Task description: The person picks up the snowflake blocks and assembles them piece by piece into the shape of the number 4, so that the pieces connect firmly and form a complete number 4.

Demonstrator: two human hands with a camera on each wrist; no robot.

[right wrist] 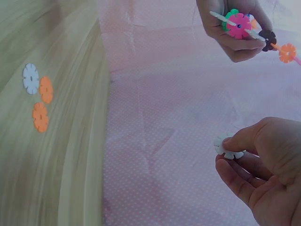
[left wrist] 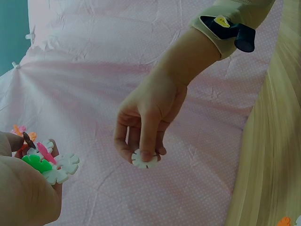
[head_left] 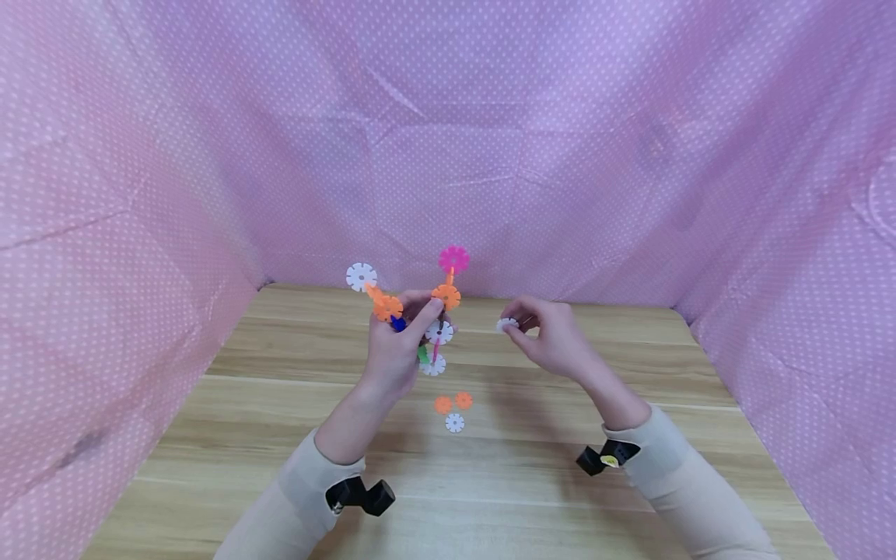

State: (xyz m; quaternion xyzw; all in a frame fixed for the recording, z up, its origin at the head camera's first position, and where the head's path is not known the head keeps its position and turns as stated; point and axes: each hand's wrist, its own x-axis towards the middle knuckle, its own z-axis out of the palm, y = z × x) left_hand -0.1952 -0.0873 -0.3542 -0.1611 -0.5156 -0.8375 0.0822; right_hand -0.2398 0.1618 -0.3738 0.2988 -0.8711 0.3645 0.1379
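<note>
My left hand (head_left: 395, 350) grips a joined chain of notched plastic discs above the table. On its left branch a white disc (head_left: 361, 277) tops orange discs (head_left: 387, 307) and a blue one (head_left: 398, 323). The right branch runs from a pink disc (head_left: 454, 259) through an orange disc (head_left: 446, 296) and a dark brown disc (right wrist: 268, 41) to white discs (head_left: 439, 333), with a bright pink disc (right wrist: 239, 26) and a green disc (left wrist: 36, 163) among them. My right hand (head_left: 553, 338) pinches a loose white disc (left wrist: 145, 159) between thumb and fingers, apart from the chain.
Two orange discs (head_left: 443, 404) and a white disc (head_left: 455, 423) lie flat on the wooden table (head_left: 280, 435), below and between the hands. Pink dotted cloth (head_left: 448, 155) hangs around the table's back and sides.
</note>
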